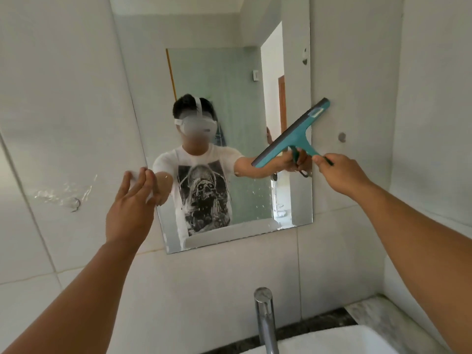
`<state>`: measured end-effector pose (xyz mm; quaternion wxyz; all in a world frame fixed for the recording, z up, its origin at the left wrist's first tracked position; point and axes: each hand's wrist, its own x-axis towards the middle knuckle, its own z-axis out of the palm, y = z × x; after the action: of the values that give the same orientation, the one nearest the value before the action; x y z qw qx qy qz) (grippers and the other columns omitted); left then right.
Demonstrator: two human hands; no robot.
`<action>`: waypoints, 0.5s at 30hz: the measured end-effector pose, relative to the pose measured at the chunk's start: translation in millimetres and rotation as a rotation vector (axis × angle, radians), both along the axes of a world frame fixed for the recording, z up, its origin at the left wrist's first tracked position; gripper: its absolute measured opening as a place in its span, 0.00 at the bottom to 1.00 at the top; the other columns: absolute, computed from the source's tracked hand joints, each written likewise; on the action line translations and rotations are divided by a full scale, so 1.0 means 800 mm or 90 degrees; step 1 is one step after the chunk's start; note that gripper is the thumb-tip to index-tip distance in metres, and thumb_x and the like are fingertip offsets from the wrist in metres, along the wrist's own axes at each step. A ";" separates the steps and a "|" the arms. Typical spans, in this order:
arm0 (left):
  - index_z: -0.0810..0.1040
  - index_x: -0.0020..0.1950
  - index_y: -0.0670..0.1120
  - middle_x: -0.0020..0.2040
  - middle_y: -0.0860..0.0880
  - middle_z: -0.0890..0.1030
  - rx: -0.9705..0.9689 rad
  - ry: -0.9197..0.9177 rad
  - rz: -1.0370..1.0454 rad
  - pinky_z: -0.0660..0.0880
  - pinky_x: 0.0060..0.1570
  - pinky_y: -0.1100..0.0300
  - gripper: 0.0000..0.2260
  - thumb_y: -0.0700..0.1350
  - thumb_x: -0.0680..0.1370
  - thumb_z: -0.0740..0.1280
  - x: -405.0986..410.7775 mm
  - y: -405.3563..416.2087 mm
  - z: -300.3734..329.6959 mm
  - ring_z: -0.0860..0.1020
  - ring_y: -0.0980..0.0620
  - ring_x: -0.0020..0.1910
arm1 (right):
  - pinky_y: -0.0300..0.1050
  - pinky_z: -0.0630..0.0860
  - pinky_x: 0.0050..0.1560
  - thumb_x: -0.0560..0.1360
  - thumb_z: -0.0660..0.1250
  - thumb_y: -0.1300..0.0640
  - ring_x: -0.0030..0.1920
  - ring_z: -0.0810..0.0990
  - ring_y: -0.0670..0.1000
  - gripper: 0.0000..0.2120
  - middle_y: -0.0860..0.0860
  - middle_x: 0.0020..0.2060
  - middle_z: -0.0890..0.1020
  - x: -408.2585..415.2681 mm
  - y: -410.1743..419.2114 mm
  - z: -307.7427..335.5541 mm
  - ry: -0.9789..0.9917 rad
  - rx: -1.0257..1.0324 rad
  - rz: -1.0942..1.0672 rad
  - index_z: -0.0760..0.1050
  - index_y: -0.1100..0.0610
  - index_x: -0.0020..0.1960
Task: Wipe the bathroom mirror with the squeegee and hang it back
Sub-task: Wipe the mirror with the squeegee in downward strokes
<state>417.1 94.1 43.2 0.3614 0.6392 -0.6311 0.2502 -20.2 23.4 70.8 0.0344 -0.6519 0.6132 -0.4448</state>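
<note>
The frameless mirror hangs on the white tiled wall, with water drops on its lower right part. My right hand grips the handle of a teal squeegee, whose grey blade slants across the mirror's right edge, its upper end over the wall. My left hand is at the mirror's left edge, fingers pinching a small white wad, maybe tissue. A clear wall hook sits on the tile to the left.
A chrome tap rises below the mirror above a white basin. A dark stone counter edge runs behind it. A small round mark sits on the wall right of the mirror.
</note>
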 end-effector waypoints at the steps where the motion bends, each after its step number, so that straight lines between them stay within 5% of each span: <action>1: 0.59 0.76 0.51 0.77 0.53 0.64 -0.003 -0.016 0.001 0.77 0.53 0.38 0.26 0.39 0.80 0.62 0.001 0.000 -0.001 0.52 0.46 0.79 | 0.50 0.70 0.44 0.80 0.54 0.40 0.45 0.77 0.61 0.21 0.55 0.40 0.79 0.005 0.002 -0.009 -0.029 0.008 0.001 0.75 0.54 0.42; 9: 0.70 0.68 0.40 0.67 0.40 0.76 -0.129 -0.162 -0.046 0.73 0.62 0.37 0.23 0.34 0.74 0.70 0.005 0.005 -0.004 0.59 0.43 0.74 | 0.51 0.70 0.44 0.80 0.53 0.39 0.40 0.74 0.56 0.22 0.53 0.35 0.76 0.069 0.014 -0.068 -0.317 0.064 0.008 0.73 0.52 0.38; 15: 0.66 0.73 0.42 0.72 0.43 0.71 -0.078 -0.112 -0.051 0.67 0.68 0.39 0.25 0.42 0.78 0.67 0.020 -0.009 -0.013 0.56 0.43 0.77 | 0.46 0.65 0.33 0.80 0.53 0.38 0.34 0.70 0.52 0.20 0.52 0.35 0.74 0.135 0.021 -0.081 -0.581 0.148 0.053 0.71 0.52 0.41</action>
<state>432.8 87.0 33.1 0.3526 0.5655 -0.6692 0.3286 87.7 40.1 5.9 0.3912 -0.4054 0.5547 -0.6123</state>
